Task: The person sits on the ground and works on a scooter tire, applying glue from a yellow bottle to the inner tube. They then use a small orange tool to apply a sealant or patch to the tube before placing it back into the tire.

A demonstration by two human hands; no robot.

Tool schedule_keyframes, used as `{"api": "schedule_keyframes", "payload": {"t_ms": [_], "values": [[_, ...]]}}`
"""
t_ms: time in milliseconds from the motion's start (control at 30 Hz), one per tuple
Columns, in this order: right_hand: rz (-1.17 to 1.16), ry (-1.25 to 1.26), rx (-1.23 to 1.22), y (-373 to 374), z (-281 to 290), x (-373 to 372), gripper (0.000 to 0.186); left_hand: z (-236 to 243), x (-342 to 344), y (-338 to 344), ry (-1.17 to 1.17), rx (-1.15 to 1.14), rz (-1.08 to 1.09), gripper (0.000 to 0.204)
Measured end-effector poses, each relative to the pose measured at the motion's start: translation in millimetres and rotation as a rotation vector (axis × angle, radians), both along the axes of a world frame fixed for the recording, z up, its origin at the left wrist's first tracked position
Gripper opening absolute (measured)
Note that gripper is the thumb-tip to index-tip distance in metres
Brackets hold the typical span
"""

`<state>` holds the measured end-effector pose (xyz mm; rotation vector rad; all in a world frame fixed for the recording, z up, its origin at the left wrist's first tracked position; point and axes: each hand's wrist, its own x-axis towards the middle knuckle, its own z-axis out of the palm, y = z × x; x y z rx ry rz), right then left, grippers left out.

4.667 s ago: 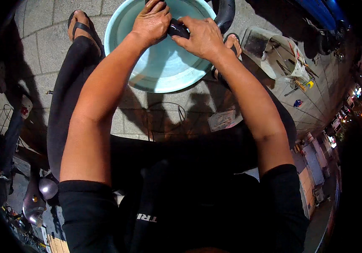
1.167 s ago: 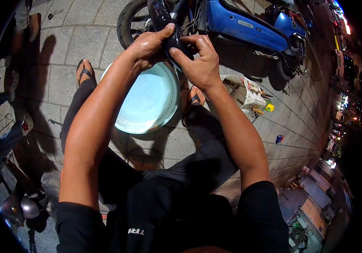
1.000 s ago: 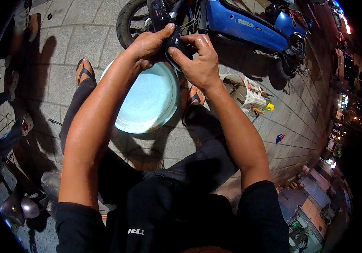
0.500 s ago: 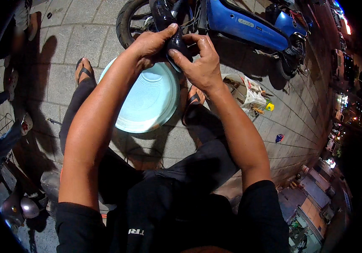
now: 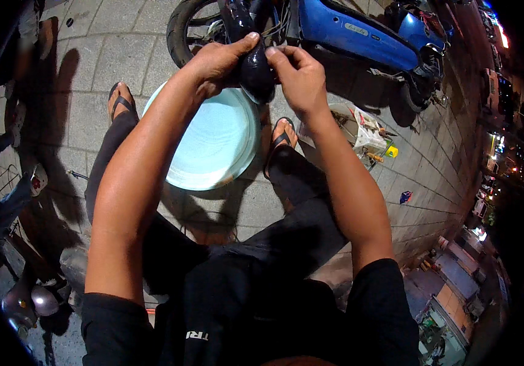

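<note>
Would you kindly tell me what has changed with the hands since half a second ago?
The right hand has moved its thumb from the front of the black tube up and right, to its edge; whether it still grips is unclear. The left hand still holds the tube, and the pale basin stayed put.

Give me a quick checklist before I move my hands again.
1. Left hand gripping the shiny black tube: ok, thumb pressed on top.
2. Right hand gripping the tube: cannot tell; thumb and finger are at its edge, contact unclear.
3. Whole tube in view: not ok; the picture's top edge cuts it off.
4. Basin between the feet: ok.
5. Tool container apart from the basin: ok, on the far side of the right foot.
</note>
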<state>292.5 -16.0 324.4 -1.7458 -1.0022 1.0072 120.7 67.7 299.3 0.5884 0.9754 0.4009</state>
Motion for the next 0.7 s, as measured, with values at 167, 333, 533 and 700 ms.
{"api": "schedule_keyframes", "payload": {"t_ms": [167,333,533,700], "values": [[0.061,0.248,-0.205,12,-9,8,0.045,8,-2,-2,-0.005,-0.014,-0.049,0.061],[0.092,0.254,-0.289,23,-25,13,0.041,0,-2,-2,-0.024,-0.03,-0.078,0.06],[0.119,0.239,-0.3,24,-14,12,0.037,-7,-7,-2,-0.074,-0.008,-0.11,0.06],[0.1,0.327,-0.244,21,-9,5,0.034,-9,-10,0,-0.057,0.012,-0.104,0.057]]}}
